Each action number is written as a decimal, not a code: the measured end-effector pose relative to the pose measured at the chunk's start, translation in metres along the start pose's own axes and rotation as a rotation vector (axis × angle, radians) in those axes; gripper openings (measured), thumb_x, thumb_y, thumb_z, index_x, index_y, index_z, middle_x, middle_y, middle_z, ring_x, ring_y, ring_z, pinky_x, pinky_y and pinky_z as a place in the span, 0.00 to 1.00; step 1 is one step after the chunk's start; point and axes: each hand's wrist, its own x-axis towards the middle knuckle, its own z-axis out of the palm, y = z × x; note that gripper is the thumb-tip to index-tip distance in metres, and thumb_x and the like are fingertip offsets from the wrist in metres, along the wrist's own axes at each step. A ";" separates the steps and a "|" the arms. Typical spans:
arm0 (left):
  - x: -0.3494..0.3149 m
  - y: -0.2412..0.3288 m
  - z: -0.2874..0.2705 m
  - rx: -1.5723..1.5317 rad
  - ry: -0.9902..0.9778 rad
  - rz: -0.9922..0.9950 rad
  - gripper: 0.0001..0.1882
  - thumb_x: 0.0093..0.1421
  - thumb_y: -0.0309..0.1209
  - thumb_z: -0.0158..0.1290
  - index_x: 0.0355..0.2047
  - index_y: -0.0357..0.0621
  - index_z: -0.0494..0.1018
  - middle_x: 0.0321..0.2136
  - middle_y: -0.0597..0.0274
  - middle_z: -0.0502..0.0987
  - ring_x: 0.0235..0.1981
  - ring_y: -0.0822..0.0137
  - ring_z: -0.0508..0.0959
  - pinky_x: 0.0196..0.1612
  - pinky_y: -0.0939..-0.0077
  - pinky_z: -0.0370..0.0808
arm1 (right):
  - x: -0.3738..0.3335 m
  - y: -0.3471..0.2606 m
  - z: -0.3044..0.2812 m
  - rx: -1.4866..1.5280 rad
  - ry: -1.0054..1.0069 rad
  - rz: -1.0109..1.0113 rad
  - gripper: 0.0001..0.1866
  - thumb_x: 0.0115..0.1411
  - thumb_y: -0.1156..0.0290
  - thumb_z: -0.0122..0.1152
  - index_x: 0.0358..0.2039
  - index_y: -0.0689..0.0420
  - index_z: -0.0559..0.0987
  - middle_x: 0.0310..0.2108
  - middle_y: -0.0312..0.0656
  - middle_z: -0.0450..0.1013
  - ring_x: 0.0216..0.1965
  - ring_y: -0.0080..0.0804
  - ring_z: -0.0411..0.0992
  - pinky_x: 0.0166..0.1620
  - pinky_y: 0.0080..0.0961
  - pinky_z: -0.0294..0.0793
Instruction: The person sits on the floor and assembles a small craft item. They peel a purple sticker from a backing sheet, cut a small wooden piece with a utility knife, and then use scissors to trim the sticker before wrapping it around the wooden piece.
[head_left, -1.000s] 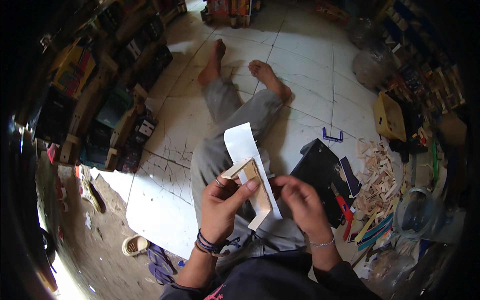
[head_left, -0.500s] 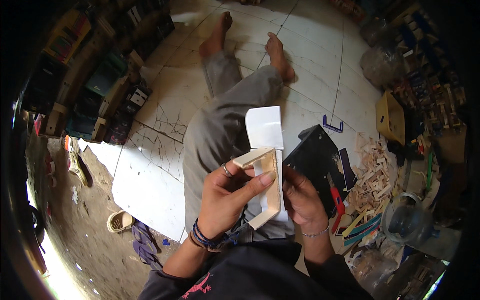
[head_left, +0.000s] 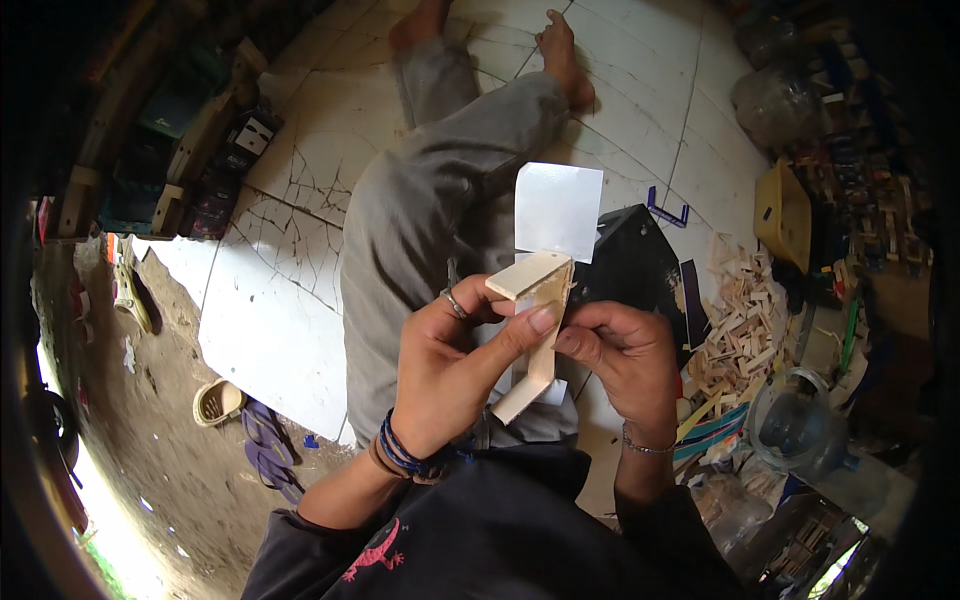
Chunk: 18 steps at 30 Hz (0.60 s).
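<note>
My left hand (head_left: 445,365) is closed around a U-shaped wooden piece (head_left: 546,355), thumb pressed on its inner face. Its two short arms point left toward that hand. Behind the wood is a white sheet (head_left: 558,215). Its upper part sticks up past the top arm, and a corner shows below near the lower arm. My right hand (head_left: 635,365) is at the right edge of the wood, thumb and forefinger bent together there. What lies between those fingertips is too small to make out.
A black angular object (head_left: 635,265) lies on the tiles beside my leg, near a blue bracket-shaped piece (head_left: 667,207). Right of it are a heap of wood offcuts (head_left: 740,325), a yellow tub (head_left: 783,215) and a clear plastic container (head_left: 790,418). Sandals (head_left: 268,445) lie at left.
My right hand has come from behind the piece to its right edge, so its thumb now shows. The white sheet stands higher and more of it is visible. The view has shifted slightly.
</note>
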 end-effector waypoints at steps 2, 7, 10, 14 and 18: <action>0.001 -0.002 0.000 -0.001 0.011 -0.001 0.06 0.63 0.25 0.63 0.39 0.38 0.78 0.34 0.72 0.79 0.36 0.83 0.75 0.41 0.86 0.74 | 0.000 -0.001 0.002 -0.012 0.012 -0.006 0.07 0.60 0.77 0.70 0.37 0.65 0.82 0.30 0.36 0.80 0.33 0.15 0.75 0.36 0.14 0.74; 0.003 -0.007 -0.001 -0.010 0.039 -0.030 0.07 0.65 0.25 0.61 0.41 0.38 0.77 0.35 0.71 0.78 0.37 0.83 0.75 0.41 0.86 0.74 | 0.000 -0.005 0.008 -0.071 0.070 -0.038 0.06 0.61 0.77 0.69 0.38 0.65 0.83 0.30 0.37 0.81 0.33 0.15 0.76 0.37 0.14 0.74; 0.004 -0.008 -0.004 -0.046 0.042 -0.046 0.07 0.67 0.27 0.59 0.43 0.39 0.76 0.37 0.70 0.78 0.39 0.82 0.75 0.44 0.85 0.74 | 0.002 -0.005 0.012 -0.140 0.124 -0.078 0.08 0.60 0.73 0.71 0.38 0.63 0.84 0.30 0.38 0.83 0.31 0.16 0.77 0.36 0.17 0.75; 0.004 -0.010 -0.001 -0.095 0.060 0.008 0.09 0.65 0.27 0.61 0.44 0.39 0.76 0.36 0.69 0.79 0.38 0.81 0.77 0.42 0.84 0.75 | 0.003 -0.003 0.013 -0.170 0.150 -0.112 0.08 0.59 0.76 0.71 0.37 0.63 0.83 0.30 0.38 0.81 0.33 0.17 0.77 0.37 0.17 0.75; 0.011 -0.011 0.002 0.018 0.081 -0.012 0.13 0.61 0.26 0.65 0.45 0.38 0.77 0.36 0.67 0.80 0.36 0.79 0.79 0.39 0.84 0.76 | 0.002 -0.001 0.015 -0.258 0.146 -0.181 0.06 0.60 0.78 0.70 0.37 0.64 0.82 0.29 0.35 0.79 0.32 0.15 0.74 0.37 0.15 0.74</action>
